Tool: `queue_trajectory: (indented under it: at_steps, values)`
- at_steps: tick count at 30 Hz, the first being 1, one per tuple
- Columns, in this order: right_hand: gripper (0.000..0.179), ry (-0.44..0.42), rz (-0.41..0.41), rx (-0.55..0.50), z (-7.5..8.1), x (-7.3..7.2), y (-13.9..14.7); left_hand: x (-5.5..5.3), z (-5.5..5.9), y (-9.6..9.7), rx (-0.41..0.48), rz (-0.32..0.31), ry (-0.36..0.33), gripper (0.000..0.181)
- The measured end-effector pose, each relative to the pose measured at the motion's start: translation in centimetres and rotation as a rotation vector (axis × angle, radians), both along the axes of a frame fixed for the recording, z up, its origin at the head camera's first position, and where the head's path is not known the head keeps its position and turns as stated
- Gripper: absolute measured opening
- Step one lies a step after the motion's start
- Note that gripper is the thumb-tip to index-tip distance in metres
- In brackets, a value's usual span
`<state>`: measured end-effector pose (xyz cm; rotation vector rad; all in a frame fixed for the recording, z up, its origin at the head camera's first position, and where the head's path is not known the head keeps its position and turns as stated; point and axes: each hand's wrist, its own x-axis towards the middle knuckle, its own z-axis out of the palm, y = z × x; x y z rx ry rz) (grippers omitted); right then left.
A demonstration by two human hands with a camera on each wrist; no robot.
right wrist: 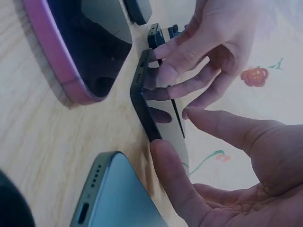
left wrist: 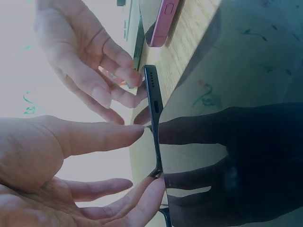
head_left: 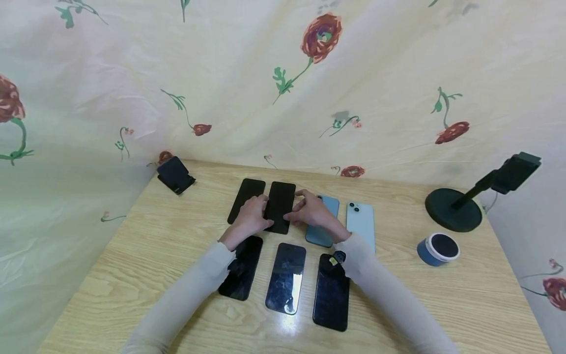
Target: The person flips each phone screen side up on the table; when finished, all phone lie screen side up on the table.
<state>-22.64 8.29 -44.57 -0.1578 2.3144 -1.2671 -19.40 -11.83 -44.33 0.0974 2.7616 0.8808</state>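
Note:
A black smartphone (head_left: 279, 206) lies screen up in the back row, between both hands. My left hand (head_left: 251, 214) touches its left edge with fingertips, the thumb over the lower part of the screen. At the right edge, my right hand (head_left: 308, 209) has a fingertip against the side, while its thumb (right wrist: 213, 125) hovers apart from the glass. In the right wrist view the phone's lower edge (right wrist: 142, 106) shows a port and speaker holes. Another black smartphone (head_left: 249, 194) lies just left, partly behind the left hand. A blue smartphone (head_left: 319, 235), back up, sits partly under the right hand.
Three dark-screened phones form the front row: left (head_left: 240, 275), middle (head_left: 285, 280) and right (head_left: 330, 300). A pale blue phone (head_left: 361, 223) lies face down at right. Beyond are a blue jar (head_left: 429, 253) and a round-based black stand (head_left: 455, 214); a folded black stand (head_left: 174, 173) is back left.

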Motion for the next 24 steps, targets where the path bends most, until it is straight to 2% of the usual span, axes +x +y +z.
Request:
queue_trajectory:
  at_steps: [7, 12, 17, 24]
  values:
    - [0.082, 0.06, 0.035, 0.002, 0.8, 0.6, 1.5, 0.7, 0.3, 0.1, 0.013, 0.028, -0.029, 0.078]
    - [0.078, 0.08, 0.048, -0.017, 1.1, 0.7, 2.8, 1.3, 0.6, 0.5, 0.017, 0.017, 0.011, 0.078]
    - [0.078, 0.093, 0.044, 0.002, 1.2, 0.8, 3.9, 1.8, 0.8, 1.3, 0.05, -0.022, 0.047, 0.073]
    - [0.072, 0.118, 0.043, 0.026, 1.4, 0.9, 5.5, 2.2, 1.0, 3.1, 0.076, -0.108, 0.081, 0.068]
